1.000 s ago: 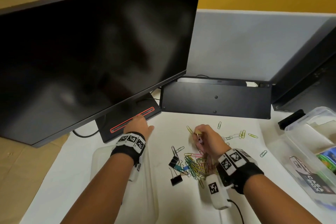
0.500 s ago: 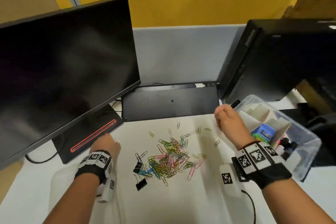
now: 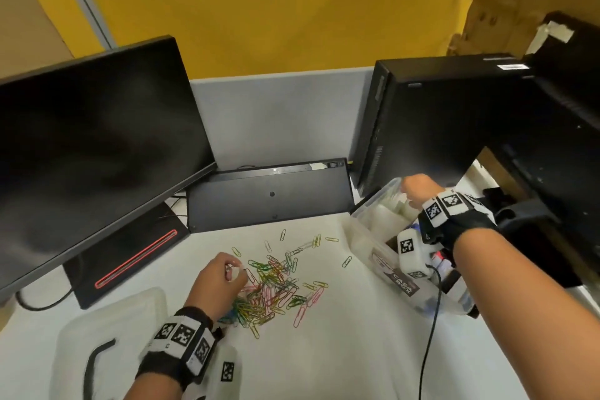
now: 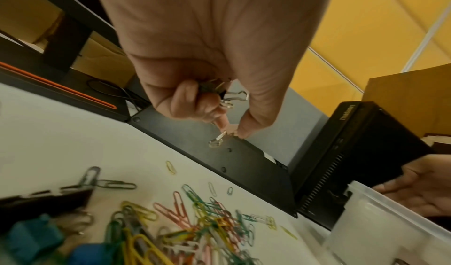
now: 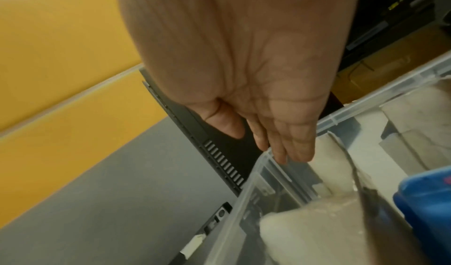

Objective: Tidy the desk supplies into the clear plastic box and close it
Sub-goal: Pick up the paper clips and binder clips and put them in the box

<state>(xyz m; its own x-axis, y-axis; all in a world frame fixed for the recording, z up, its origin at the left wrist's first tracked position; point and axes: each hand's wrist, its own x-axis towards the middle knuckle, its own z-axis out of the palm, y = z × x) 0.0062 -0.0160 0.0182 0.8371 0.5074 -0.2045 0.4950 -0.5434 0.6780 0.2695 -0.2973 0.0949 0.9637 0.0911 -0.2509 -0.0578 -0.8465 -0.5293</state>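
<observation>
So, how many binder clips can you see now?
4: a black clip, a teal clip and a blue clip on the desk beside the paper clips, and a dark clip held in the left hand. More may hide in that hand or under the pile.

head view: high above the desk (image 3: 341, 351), facing forward and down, wide. left wrist view: low, close over the paperclip pile (image 4: 195, 230), facing the keyboard (image 4: 219, 153); both shared with head. right wrist view: close over the clear box (image 5: 280, 182).
</observation>
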